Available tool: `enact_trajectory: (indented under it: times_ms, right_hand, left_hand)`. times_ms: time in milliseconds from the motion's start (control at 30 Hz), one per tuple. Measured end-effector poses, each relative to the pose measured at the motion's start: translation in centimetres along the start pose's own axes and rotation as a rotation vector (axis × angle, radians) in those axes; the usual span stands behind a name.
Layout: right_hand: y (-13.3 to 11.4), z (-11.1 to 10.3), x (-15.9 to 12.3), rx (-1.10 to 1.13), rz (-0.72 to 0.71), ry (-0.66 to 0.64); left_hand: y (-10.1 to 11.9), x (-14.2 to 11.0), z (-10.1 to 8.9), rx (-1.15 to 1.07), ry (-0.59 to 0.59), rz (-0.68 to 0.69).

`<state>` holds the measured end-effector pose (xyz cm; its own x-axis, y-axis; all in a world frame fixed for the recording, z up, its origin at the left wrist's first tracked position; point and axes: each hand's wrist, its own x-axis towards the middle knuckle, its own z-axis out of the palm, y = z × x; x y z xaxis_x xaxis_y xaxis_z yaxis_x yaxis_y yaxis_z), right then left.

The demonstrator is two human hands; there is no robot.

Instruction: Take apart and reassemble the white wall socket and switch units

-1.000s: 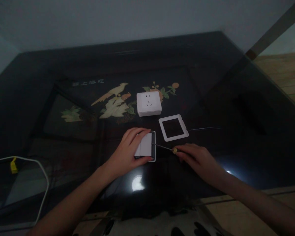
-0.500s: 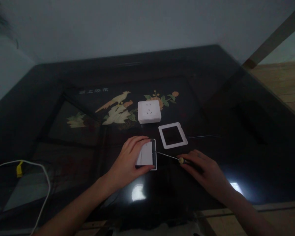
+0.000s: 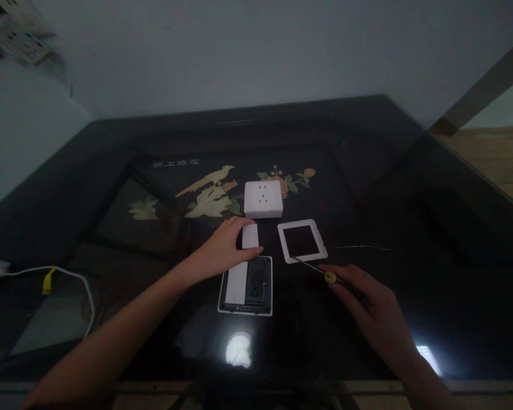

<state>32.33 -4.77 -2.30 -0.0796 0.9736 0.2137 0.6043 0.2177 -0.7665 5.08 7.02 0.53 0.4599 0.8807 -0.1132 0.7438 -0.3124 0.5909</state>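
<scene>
Between thumb and fingers, my left hand grips a white switch rocker just above the wall switch body. That body lies on the dark table; its right half is bare dark plastic with a screw showing, and a second white rocker covers the left. Closed round the handle of a screwdriver, my right hand is at the right, the shaft tip near the lower edge of a white square frame. A white socket box with a five-hole face stands behind them.
The glossy black table carries an inlaid bird and flower picture. A white cable with a yellow tag runs along its left side. Power strips are at the upper left by the wall.
One white rocker has come off the switch body and moved up with my left hand. The screwdriver tip has left the switch and shifted right. The view has moved slightly.
</scene>
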Motion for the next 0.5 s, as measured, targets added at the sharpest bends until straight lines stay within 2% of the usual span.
enact_trajectory:
  times_ms: [100,333,500]
  right_hand:
    - [0.2,0.0,-0.2,-0.046,0.014,0.002]
    - [0.3,0.3,0.1,-0.079,-0.001,-0.046]
    - [0.1,0.0,-0.2,-0.04,0.066,0.073]
  left_hand:
    - [-0.9,1.4,0.7,0.022,-0.019,-0.022]
    - [-1.0,2.6,2.0,0.059,0.05,-0.024]
    - [-1.7,2.6,1.8,0.014,0.108,0.049]
